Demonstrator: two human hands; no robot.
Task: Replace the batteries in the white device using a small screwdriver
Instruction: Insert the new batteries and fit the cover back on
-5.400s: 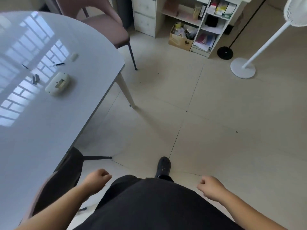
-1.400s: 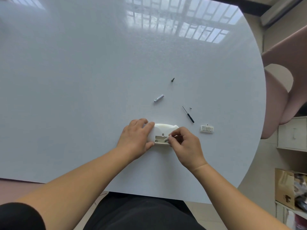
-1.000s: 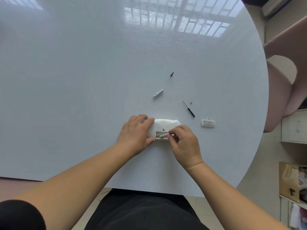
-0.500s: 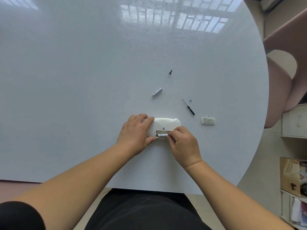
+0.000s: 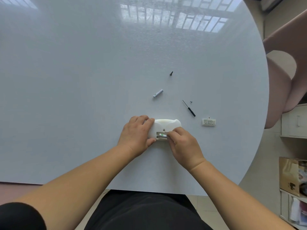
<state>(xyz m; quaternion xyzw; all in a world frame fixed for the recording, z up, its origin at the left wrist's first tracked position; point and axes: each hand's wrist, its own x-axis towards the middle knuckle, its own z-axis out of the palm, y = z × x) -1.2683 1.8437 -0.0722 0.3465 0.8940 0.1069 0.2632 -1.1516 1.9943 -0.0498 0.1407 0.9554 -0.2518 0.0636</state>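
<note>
White rounded plastic device (image 5: 167, 124): lies flat on the pale glossy round worktop (image 5: 83, 80), near its front edge, battery bay open and facing up.

Slim white battery with a green band (image 5: 162, 135): lies lengthwise in the open bay, its right end under the right hand's fingertips.

Left hand (image 5: 137, 135): fingers curled over the device's left end, thumb on the near edge, gripping it against the worktop.

Right hand (image 5: 184, 146): fingers bent together, tips pinching the end of the battery in the bay.

Second white battery (image 5: 158, 93): loose on the worktop, beyond the device, lying at a slant.

Small black-handled screwdriver (image 5: 189, 108): right of that battery, apart from the device.

Tiny dark screw (image 5: 191, 102): just beside the screwdriver's shaft.

Dark screwdriver-like bit (image 5: 171, 73): further back; detail too small to tell.

White rectangular labelled cover (image 5: 209, 122): flat on the worktop, right of the device, well apart.
</note>
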